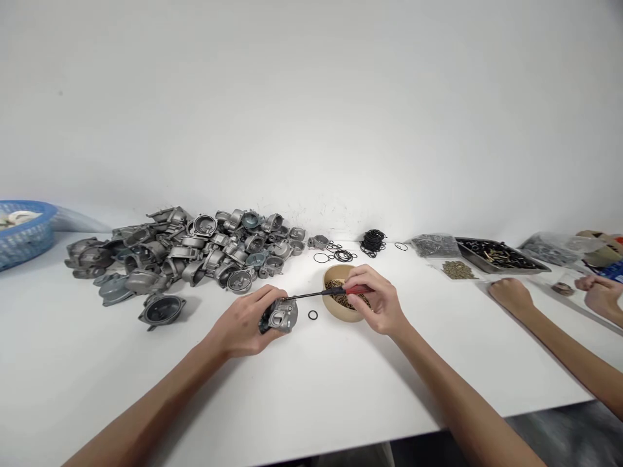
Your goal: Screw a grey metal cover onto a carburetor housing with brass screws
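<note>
My left hand is wrapped round a grey metal housing, held on its side over the white table. In my right hand is a screwdriver with a red and black handle. Its long shaft points left, and the tip touches the upper part of the housing. Beneath the right hand stands a tan bowl of small brass-coloured pieces, partly hidden by the fingers. A small black O-ring lies between the housing and the bowl.
Many metal housings are piled at the back left, one cup-shaped housing in front. Black rings lie near the wall. A blue basket stands far left. At right are a metal tray and another person's hands.
</note>
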Tool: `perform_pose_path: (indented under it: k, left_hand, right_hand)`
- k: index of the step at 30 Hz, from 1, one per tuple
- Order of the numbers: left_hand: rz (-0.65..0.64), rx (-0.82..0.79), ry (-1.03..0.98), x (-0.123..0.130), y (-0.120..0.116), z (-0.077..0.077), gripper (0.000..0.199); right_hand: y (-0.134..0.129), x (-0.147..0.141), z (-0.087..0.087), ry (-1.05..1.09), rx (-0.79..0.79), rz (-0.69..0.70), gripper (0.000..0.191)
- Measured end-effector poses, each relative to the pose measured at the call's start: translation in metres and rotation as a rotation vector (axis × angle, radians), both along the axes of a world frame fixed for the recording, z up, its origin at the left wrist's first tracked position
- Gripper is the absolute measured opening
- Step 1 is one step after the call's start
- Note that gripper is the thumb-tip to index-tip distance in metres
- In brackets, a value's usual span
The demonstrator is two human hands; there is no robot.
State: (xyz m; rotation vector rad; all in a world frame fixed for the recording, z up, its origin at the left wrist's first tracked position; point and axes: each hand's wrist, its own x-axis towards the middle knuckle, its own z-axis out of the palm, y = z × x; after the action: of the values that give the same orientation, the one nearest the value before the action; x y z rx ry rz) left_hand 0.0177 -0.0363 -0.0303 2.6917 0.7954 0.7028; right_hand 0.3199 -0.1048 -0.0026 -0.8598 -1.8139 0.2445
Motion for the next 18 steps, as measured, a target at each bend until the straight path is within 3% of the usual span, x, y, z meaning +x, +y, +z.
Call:
perform_pose_path:
  k: [5,10,12,15,18]
  left_hand:
    - [0.020,0.033,-0.003,0.0002,-0.0010,0.0007,0.043]
    - [0.034,0.066,0.015,0.0014,-0.0026,0.0033,0.044]
    - [0.036,0.073,0.022,0.0020,-0.0036,0.0037,0.044]
    - [0.050,0.082,0.012,0.0024,-0.0046,0.0044,0.045]
    - [0.084,0.073,-0.006,0.0018,-0.0045,0.0060,0.044]
  right_hand:
    - [0.0010,0.0019,-0.0033,0.020,-0.112,-0.081,0.018]
    - [-0.0015,0.0006,-0.0001,-0.053,-0.058,-0.040,0.015]
    - [-0.0014,-0.0013,-0.0020,-0.024,-0.087,-0.073,0.011]
    - [0.0005,-0.0039,-0.0076,-0.010,-0.147,-0.141,0.024]
    - [0.0019,-0.0054,-0.0095,-0.031,-0.153,-0.112,0.020]
